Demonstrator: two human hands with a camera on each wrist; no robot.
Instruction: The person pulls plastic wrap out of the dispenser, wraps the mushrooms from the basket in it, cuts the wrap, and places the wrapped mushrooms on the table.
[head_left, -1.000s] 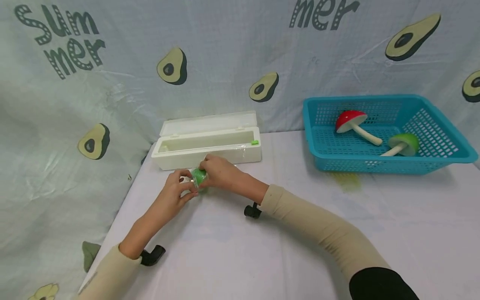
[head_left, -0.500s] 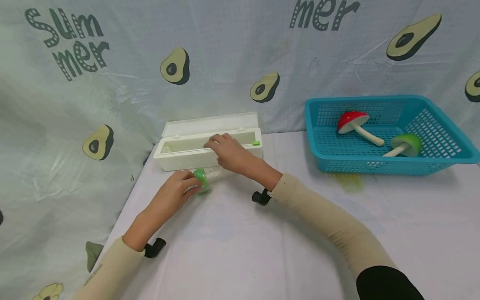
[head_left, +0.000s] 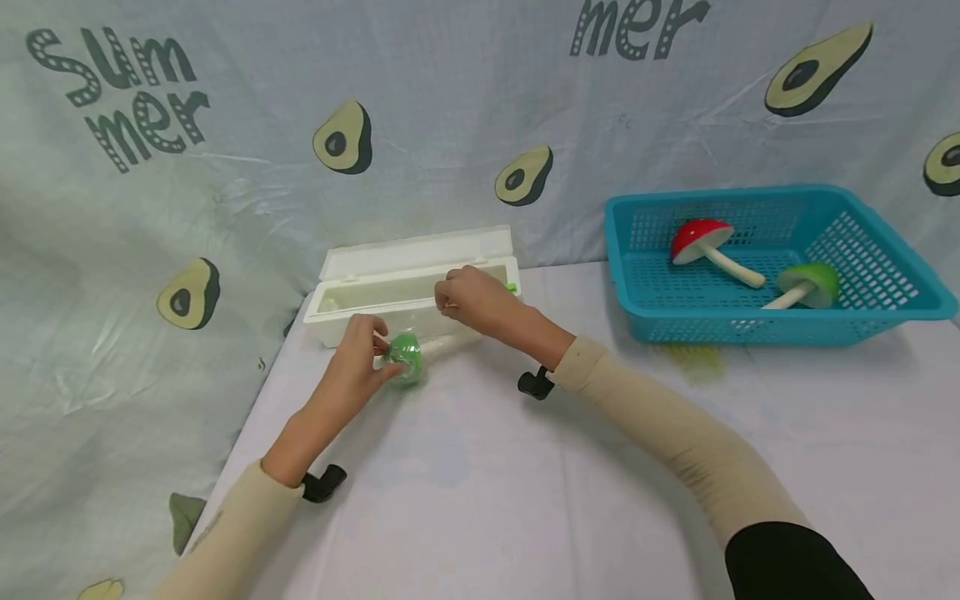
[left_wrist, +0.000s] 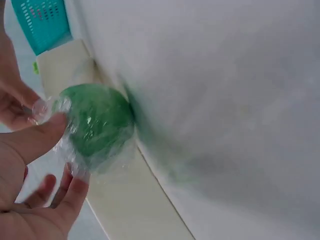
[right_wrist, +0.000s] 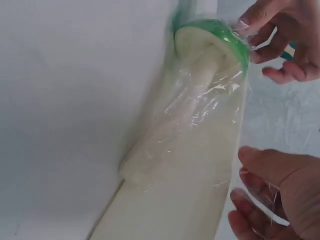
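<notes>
A toy mushroom (head_left: 406,357) with a green cap and pale stem lies loosely wrapped in clear cling film (right_wrist: 210,97), in front of the white film box. My left hand (head_left: 356,362) holds it at the cap end, thumb and fingers on the bunched film. In the left wrist view the green cap (left_wrist: 97,117) shows through shiny film. Near the stem end, my right hand (head_left: 480,302) is raised in front of the box's right half. Its curled fingers pinch a thin edge of film, seen as fine strands beside the right hand (right_wrist: 295,195) in the right wrist view.
The long white box (head_left: 337,329) stands with its lid (head_left: 420,250) up and a small green tab at its right end. A blue basket (head_left: 720,332) at the back right holds a red-capped mushroom (head_left: 701,242) and a green-capped mushroom (head_left: 813,285). A printed cloth hangs behind.
My right hand has left the cap, moving right toward the box, and its fingers have curled. My left hand has stayed by the cap, its fingers shifting on the film.
</notes>
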